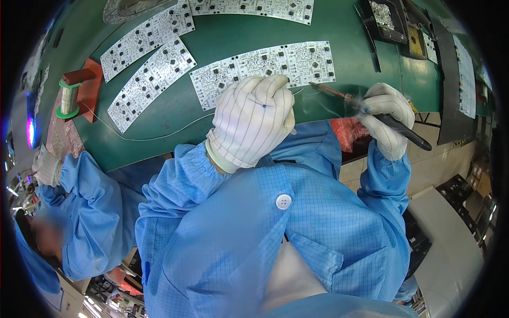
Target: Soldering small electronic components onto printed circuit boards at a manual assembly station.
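My right hand, in a striped white glove, is closed round the black handle of a soldering iron. Its tip points left and meets the lower edge of a white circuit board strip, and thin smoke drifts by it. My left hand, gloved alike, rests with curled fingers over the strip's near edge. Solder wire runs into this hand from the left, and a short end shows beyond its fingers, near the iron's tip. The left palm and part of the strip are hidden.
A solder spool stands on a red-brown holder at left on the green table. More board strips lie behind. At the back right sits a black tray of metal scraps. Another person's blue sleeve is at left.
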{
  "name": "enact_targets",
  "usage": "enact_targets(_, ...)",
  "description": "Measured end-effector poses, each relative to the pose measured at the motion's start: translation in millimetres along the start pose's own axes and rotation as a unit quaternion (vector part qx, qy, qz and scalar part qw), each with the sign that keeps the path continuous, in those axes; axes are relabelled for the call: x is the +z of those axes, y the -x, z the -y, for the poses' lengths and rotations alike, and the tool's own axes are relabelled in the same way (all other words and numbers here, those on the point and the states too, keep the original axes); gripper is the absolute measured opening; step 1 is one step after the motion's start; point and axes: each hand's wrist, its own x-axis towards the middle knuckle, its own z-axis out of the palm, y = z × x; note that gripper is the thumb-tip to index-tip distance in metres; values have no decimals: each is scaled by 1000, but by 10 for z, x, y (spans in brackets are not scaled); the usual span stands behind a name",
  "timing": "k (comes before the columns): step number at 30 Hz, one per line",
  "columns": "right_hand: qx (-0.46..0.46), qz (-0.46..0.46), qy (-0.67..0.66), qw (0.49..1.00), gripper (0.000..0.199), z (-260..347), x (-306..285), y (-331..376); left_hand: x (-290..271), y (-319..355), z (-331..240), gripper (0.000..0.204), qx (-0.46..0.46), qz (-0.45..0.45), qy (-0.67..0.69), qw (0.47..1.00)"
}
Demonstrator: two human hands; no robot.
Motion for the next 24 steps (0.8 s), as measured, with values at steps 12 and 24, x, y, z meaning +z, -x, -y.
enact_targets(12, 86, -178, -39, 979, 19, 0, -57, 74, -22, -59, -78, 19, -10, -35, -2, 999)
enact_targets(24, 128, -452, 72, 880, 20, -534, -340, -209, -447, 12, -54, 19, -96, 69, 78, 990)
